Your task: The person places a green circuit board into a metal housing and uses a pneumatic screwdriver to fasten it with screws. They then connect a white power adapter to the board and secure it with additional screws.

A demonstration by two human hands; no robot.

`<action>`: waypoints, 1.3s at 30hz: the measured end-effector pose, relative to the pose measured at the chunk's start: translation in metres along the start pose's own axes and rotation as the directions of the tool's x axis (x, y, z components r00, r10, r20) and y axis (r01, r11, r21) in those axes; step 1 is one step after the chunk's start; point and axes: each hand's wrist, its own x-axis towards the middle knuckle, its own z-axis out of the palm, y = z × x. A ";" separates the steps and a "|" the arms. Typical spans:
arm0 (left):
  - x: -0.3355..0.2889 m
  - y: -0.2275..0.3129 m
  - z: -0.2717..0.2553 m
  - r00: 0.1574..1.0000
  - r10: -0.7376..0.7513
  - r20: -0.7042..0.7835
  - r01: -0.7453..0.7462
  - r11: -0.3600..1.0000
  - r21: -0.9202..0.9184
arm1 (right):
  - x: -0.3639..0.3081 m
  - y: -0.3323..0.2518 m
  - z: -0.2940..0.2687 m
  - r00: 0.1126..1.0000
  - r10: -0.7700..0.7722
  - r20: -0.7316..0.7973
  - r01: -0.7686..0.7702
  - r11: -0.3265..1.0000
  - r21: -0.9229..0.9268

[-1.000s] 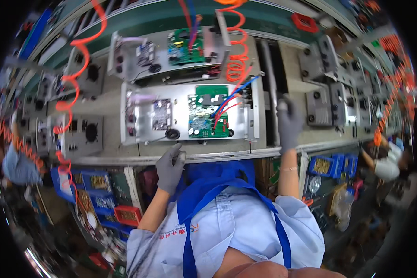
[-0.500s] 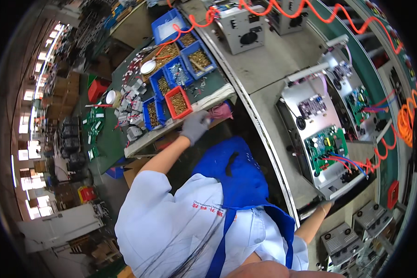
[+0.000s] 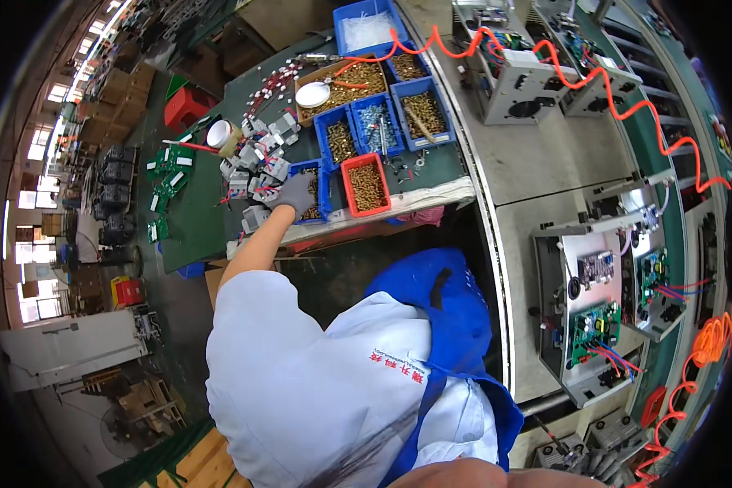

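My left hand [image 3: 298, 193], in a grey glove, reaches to a small blue bin [image 3: 324, 195] of brass-coloured screws at the table's near edge. It covers the bin's left part, and its fingertips cannot be made out. A red bin [image 3: 366, 185] of similar brass-coloured pieces stands just to the right. Left of the hand lie grey box-shaped parts [image 3: 276, 168] with short red wires. My right hand does not show.
More blue bins [image 3: 424, 114] of small hardware stand behind, beside a white round lid [image 3: 312, 94]. An orange coiled hose [image 3: 496, 45] crosses above. On the right, open metal housings [image 3: 573, 325] hold green circuit boards [image 3: 595, 332].
My left hand has moved left from the table edge near the pink-red cloth to the small blue bin. My right hand, earlier beside an open housing, has left the view. The view has shifted.
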 end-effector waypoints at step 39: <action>-0.120 0.398 -0.044 0.461 0.815 0.350 0.470 0.110 -0.876 | -0.008 0.012 0.045 0.978 -0.179 0.110 0.160 0.974 0.160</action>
